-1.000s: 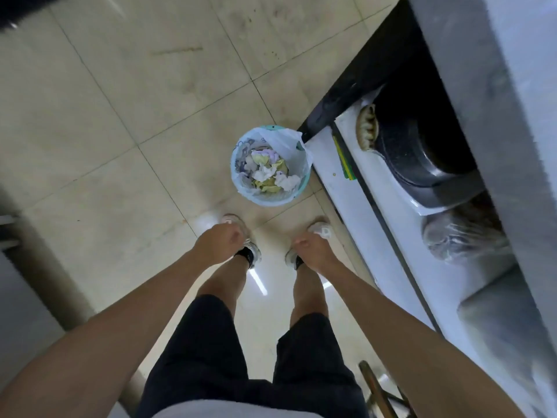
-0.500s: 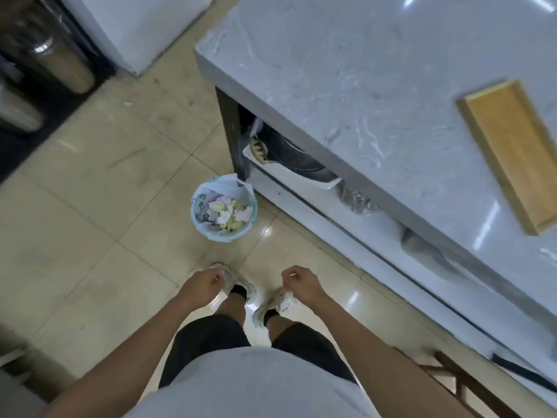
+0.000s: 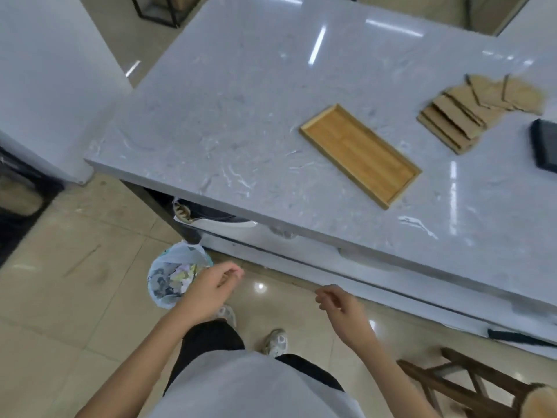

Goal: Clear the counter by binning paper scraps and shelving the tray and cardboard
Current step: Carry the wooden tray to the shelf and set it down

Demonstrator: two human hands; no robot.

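Note:
An empty wooden tray lies on the grey marble counter. A fanned stack of cardboard pieces rests farther right on the same counter. On the floor at lower left stands a small bin lined with a plastic bag and holding crumpled paper scraps. My left hand hovers just right of the bin, fingers loosely curled, nothing in it. My right hand hangs below the counter's front edge, also loosely curled and holding nothing.
A dark flat device lies at the counter's right edge. Under the counter a shelf holds a dark pan and plastic bags. A wooden stool stands at lower right. A white cabinet stands to the left.
My view has lifted from the bin and floor up to the counter top, bringing the tray and cardboard into sight. Both hands have risen and their fingers have loosened.

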